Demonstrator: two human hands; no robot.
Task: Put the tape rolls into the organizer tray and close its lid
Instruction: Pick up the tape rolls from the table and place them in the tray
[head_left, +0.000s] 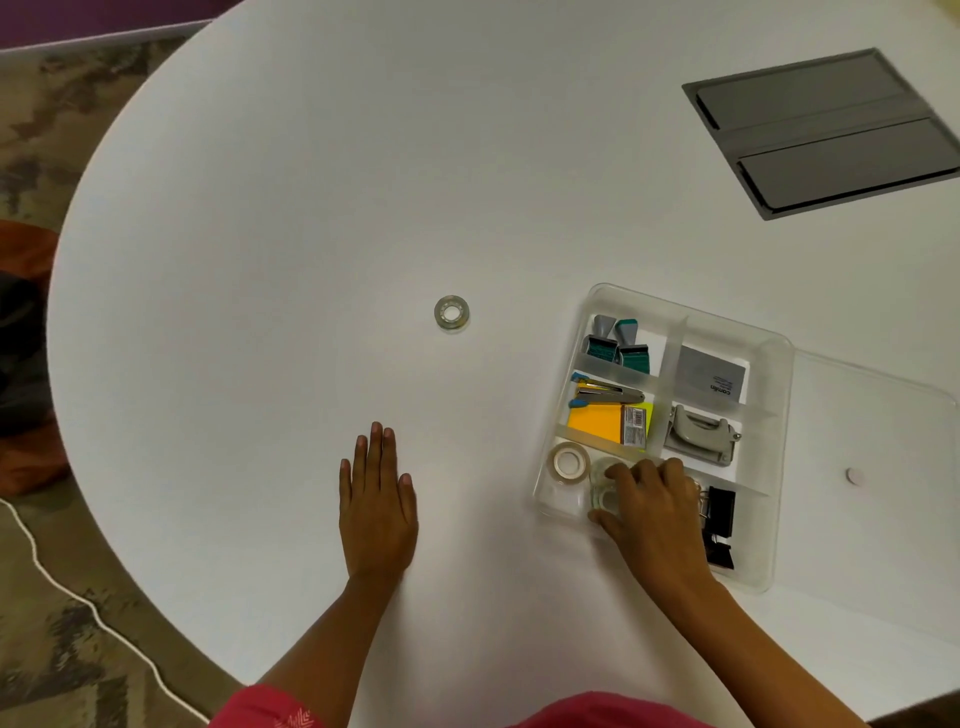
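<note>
A clear plastic organizer tray (769, 467) sits on the white table at the right, its clear lid (872, 415) lying flat beside it on the right. My right hand (652, 512) is in the tray's near-left compartment, fingers closed around a clear tape roll (602, 491). A white-cored tape roll (569, 462) lies in the same compartment, just left of the held one. Another clear tape roll (452, 312) lies alone on the table, far left of the tray. My left hand (378, 499) rests flat on the table, palm down, holding nothing.
Other compartments hold stamps (618, 345), a stapler (605, 393), yellow sticky notes (608, 423), a grey box (710, 379), a hole punch (701, 434) and black binder clips (719, 522). A grey cable hatch (826, 130) is set in the table's far right. The table's round edge curves along the left.
</note>
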